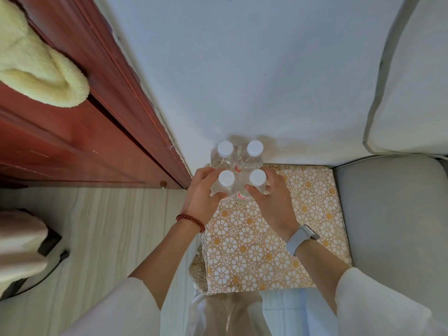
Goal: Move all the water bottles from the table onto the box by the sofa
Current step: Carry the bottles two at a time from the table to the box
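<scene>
Head view looks almost straight down on your two hands at the far left corner of the patterned box (271, 241), which sits on the floor against the white wall (242, 69) with the grey sofa (392, 214) touching its right side. Four clear water bottles with white caps stand upright on that corner in a tight two-by-two cluster, touching one another. Your left hand (202, 197) has its fingers curled around the near-left bottle (226, 183), thumb on the near side and fingertips wrapping the far side, so it is closed on that bottle. Your right hand (274, 202) does the same with the near-right bottle (257, 181), thumb pressed to its front and fingers around its right side. The far-left bottle (224, 154) and the far-right bottle (253, 152) stand just behind, by the wall, with no hand on them. You wear a red bead bracelet (190, 220) on the left wrist and a pale watch (301, 238) on the right. To the left, a dark red wooden cabinet (72, 132) runs along the wall with a pale yellow-green towel (36, 61) draped over it, and light wood flooring (101, 229) fills the space below it.
</scene>
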Tool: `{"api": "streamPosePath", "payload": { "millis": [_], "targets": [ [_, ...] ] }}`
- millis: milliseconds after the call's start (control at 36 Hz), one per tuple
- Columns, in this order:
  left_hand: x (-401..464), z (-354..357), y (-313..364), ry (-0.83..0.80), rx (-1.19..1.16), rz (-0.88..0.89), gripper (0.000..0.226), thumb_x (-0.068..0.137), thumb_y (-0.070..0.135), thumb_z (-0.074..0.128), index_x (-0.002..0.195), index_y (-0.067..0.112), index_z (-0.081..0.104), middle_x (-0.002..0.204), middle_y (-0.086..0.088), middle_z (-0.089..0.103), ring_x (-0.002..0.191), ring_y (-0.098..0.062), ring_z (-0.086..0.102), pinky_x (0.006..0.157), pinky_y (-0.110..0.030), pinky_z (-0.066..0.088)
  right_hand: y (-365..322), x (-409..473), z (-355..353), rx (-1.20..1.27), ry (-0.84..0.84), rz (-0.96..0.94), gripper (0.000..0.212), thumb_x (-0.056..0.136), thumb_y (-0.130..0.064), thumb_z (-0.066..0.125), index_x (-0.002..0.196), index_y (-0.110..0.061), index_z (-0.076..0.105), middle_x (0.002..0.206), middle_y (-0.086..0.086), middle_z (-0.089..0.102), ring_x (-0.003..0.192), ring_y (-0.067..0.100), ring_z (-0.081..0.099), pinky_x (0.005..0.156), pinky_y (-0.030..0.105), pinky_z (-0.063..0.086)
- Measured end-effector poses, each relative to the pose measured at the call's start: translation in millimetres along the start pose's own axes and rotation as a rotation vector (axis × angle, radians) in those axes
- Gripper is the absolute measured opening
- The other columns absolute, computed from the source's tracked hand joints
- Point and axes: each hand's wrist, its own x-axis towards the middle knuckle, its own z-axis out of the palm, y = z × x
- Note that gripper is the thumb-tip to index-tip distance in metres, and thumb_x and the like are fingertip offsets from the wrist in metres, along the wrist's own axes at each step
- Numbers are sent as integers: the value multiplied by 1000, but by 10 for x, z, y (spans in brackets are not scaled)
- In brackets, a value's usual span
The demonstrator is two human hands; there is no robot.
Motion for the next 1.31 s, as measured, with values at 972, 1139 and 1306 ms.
{"api": "streamPosePath", "payload": {
  "millis": [972,1139,1306],
  "targets": [
    [-919,-549,-14,85,335,-266,38,87,27,49,123,16,51,128,-10,54,116,-27,48,97,-37,40,-711,-857,-201,-293,-623,38,43,93,-31,46,132,-13,40,132,9,52,111,21,54,92,28,41],
    [-2162,-1467,1,408,405,-331,29,89,32,48,114,19,55,119,-5,57,109,-28,50,91,-41,39,-1645,-1442,372,-343,-684,-300,31,93,-24,45,118,-10,55,114,11,65,107,27,59,93,39,46],
    [-4126,-2075,-187,781,370,-516,39,89,38,48,124,21,50,126,-5,53,116,-26,46,95,-43,38,-2381,-2795,1069,-374,-817,-619,28,91,-23,47,114,-12,60,113,11,66,109,26,58,88,31,42]
  ]
}}
